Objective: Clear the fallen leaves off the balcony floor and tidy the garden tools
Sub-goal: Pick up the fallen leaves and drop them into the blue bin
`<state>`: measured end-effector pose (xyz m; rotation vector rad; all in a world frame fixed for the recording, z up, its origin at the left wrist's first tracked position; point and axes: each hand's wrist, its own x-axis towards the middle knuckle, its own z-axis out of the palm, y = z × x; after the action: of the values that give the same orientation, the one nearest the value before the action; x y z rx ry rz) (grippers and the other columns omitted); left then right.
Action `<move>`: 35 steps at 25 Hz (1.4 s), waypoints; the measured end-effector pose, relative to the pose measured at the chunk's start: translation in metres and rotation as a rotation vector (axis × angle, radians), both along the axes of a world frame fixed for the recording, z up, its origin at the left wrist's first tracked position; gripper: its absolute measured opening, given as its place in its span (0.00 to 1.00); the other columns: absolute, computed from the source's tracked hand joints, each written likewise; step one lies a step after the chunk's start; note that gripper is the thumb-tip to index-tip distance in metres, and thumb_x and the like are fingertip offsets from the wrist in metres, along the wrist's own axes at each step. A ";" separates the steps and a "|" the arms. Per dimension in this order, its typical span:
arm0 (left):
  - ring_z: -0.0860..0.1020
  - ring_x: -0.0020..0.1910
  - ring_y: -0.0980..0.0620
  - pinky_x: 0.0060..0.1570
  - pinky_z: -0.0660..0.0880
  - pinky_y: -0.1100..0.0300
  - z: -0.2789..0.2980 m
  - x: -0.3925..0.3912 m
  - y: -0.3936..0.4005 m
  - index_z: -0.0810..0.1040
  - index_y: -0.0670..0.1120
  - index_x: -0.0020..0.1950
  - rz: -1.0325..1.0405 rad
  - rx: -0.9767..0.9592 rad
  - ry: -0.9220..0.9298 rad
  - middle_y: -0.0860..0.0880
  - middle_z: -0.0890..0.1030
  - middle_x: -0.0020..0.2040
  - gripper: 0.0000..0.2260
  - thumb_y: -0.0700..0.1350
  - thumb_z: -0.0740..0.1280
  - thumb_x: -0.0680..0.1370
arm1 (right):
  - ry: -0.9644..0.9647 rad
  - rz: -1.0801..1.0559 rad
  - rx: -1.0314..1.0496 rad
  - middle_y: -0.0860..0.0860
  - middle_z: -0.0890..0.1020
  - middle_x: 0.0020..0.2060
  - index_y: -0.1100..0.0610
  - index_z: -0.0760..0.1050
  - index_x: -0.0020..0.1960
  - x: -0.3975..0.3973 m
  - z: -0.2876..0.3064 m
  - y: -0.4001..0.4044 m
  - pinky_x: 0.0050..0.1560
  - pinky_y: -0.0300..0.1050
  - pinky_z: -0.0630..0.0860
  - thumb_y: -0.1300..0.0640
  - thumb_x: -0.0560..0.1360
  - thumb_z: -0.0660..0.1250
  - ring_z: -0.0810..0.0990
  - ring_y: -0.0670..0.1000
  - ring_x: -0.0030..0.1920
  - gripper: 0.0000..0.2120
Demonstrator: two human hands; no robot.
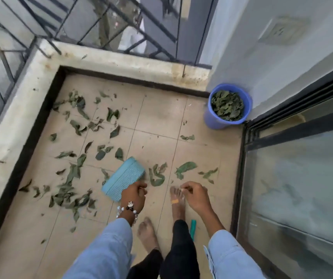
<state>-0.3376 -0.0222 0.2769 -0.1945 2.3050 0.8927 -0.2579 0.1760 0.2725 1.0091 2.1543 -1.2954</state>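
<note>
**Friend:** What is your left hand doing?

**Me:** My left hand [134,193] is curled round the near end of a light blue dustpan [123,178]. The pan tips down with its far edge at the floor [161,117]. There is a bead bracelet [128,208] on that wrist.

**Friend:** And your right hand?

**Me:** My right hand [194,196] hangs over my bare foot [177,200]. The fingers are bent in and the tips are close together. They may be pinching something tiny, but I cannot tell.

**Friend:** Where are the leaves?

**Me:** Lots of green leaves [75,125] lie on the tan tiles, mostly on the left side by the low wall [16,121]. A thick bunch [69,194] sits just left of the dustpan. A few more leaves [184,168] lie just past my hands, right beside the pan's far edge.

**Friend:** Are any picked up?

**Me:** Yes. A blue bucket [216,117] stands in the far right corner, by the white wall [262,67] and the sliding glass door [302,168]. It is full of leaves to near the top.

**Friend:** Any other tools?

**Me:** A green handle [193,228] pokes out on the floor by my right leg. My leg hides the rest of it, so I cannot tell what tool it is.

**Friend:** What is past the low wall?

**Me:** Black metal railing [93,21].
</note>
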 end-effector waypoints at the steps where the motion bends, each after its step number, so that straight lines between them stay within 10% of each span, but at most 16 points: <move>1: 0.81 0.35 0.45 0.44 0.79 0.52 -0.025 0.006 -0.010 0.78 0.48 0.44 0.049 -0.003 -0.030 0.50 0.81 0.34 0.14 0.31 0.60 0.75 | -0.030 0.081 0.002 0.52 0.83 0.47 0.59 0.81 0.52 -0.001 -0.029 -0.010 0.44 0.26 0.68 0.66 0.75 0.64 0.79 0.47 0.46 0.09; 5: 0.79 0.32 0.55 0.35 0.73 0.67 -0.155 0.020 -0.037 0.78 0.46 0.46 0.154 -0.001 -0.097 0.51 0.80 0.35 0.11 0.32 0.60 0.77 | -0.117 0.459 0.050 0.56 0.79 0.56 0.58 0.77 0.61 -0.016 -0.185 -0.041 0.55 0.43 0.75 0.64 0.75 0.65 0.79 0.53 0.52 0.14; 14: 0.79 0.33 0.51 0.34 0.76 0.66 -0.377 0.025 -0.058 0.80 0.42 0.50 0.286 0.022 -0.231 0.48 0.80 0.38 0.10 0.34 0.60 0.78 | 0.028 1.315 0.326 0.57 0.53 0.76 0.53 0.54 0.77 -0.068 -0.418 -0.102 0.65 0.55 0.67 0.60 0.82 0.51 0.57 0.61 0.72 0.24; 17: 0.80 0.35 0.51 0.30 0.74 0.70 -0.403 0.023 -0.061 0.79 0.45 0.48 0.355 0.022 -0.255 0.48 0.81 0.38 0.11 0.34 0.58 0.78 | 0.224 1.441 0.506 0.62 0.66 0.66 0.66 0.65 0.68 -0.064 -0.444 -0.108 0.53 0.52 0.74 0.65 0.80 0.54 0.66 0.61 0.65 0.18; 21: 0.80 0.35 0.51 0.27 0.71 0.71 -0.406 0.021 -0.057 0.80 0.45 0.48 0.433 0.013 -0.297 0.47 0.82 0.40 0.11 0.34 0.58 0.79 | 0.354 0.869 0.345 0.54 0.75 0.50 0.59 0.76 0.53 -0.070 -0.437 -0.113 0.45 0.45 0.69 0.60 0.76 0.65 0.72 0.55 0.51 0.06; 23: 0.80 0.34 0.52 0.26 0.71 0.72 -0.401 0.019 -0.052 0.80 0.44 0.49 0.431 0.028 -0.306 0.47 0.82 0.40 0.11 0.35 0.59 0.79 | 0.321 0.659 0.354 0.52 0.68 0.62 0.55 0.71 0.61 -0.084 -0.431 -0.105 0.59 0.48 0.67 0.56 0.76 0.64 0.64 0.53 0.62 0.14; 27: 0.79 0.34 0.53 0.26 0.70 0.72 -0.402 0.009 -0.043 0.79 0.45 0.49 0.420 0.059 -0.318 0.48 0.82 0.40 0.11 0.35 0.59 0.79 | 0.034 0.937 0.474 0.54 0.47 0.78 0.58 0.74 0.60 -0.090 -0.435 -0.084 0.74 0.63 0.51 0.61 0.76 0.62 0.42 0.63 0.76 0.13; 31: 0.79 0.34 0.54 0.28 0.72 0.70 -0.403 0.004 -0.029 0.80 0.43 0.52 0.419 0.087 -0.347 0.48 0.82 0.41 0.09 0.37 0.60 0.80 | 0.186 0.949 0.493 0.62 0.75 0.61 0.67 0.75 0.59 -0.085 -0.445 -0.064 0.53 0.52 0.74 0.69 0.76 0.61 0.71 0.61 0.63 0.13; 35: 0.80 0.48 0.50 0.48 0.78 0.53 -0.379 -0.006 -0.004 0.76 0.48 0.58 0.553 0.271 -0.407 0.46 0.81 0.53 0.10 0.51 0.63 0.80 | 0.181 0.159 -0.041 0.51 0.83 0.41 0.59 0.82 0.46 -0.093 -0.416 -0.054 0.48 0.39 0.78 0.66 0.69 0.74 0.81 0.49 0.43 0.07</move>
<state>-0.3437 -0.0262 -0.1017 -0.8398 1.7493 1.2859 -0.3506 0.1220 -0.1434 0.7115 2.2783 -1.3940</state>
